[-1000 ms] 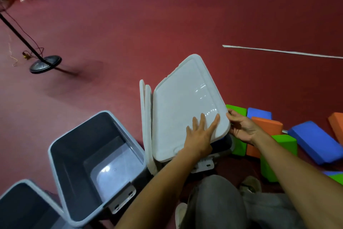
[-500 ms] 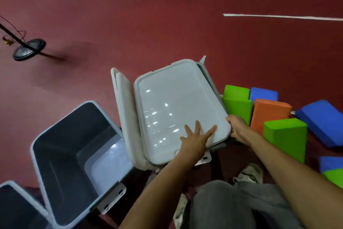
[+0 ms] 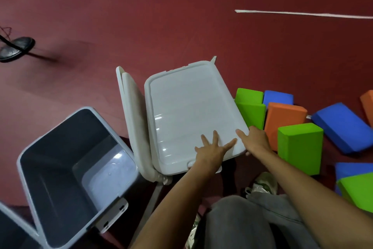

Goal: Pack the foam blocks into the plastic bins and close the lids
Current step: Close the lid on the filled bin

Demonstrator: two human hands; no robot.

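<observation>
A white lid [image 3: 187, 115] lies nearly flat on top of a bin in the middle of the floor. My left hand [image 3: 212, 152] presses on its near end with fingers spread flat. My right hand [image 3: 254, 139] rests on the lid's right near corner, its index finger stretched over the top. More white lids [image 3: 133, 119] stand on edge against that bin's left side. An open grey bin [image 3: 66, 172] with nothing in it sits to the left. Green [image 3: 298, 145], orange [image 3: 282, 119] and blue [image 3: 343, 125] foam blocks lie on the floor to the right.
A second open bin's corner [image 3: 10, 226] shows at the bottom left. A black round stand base [image 3: 16, 48] with a cable sits far left on the red floor. A white line [image 3: 302, 14] crosses the floor at the upper right. My knee and shoe [image 3: 262, 184] are below the lid.
The lid has swung down from a steep tilt to nearly flat on the bin. Both hands followed it down and stayed at its near end.
</observation>
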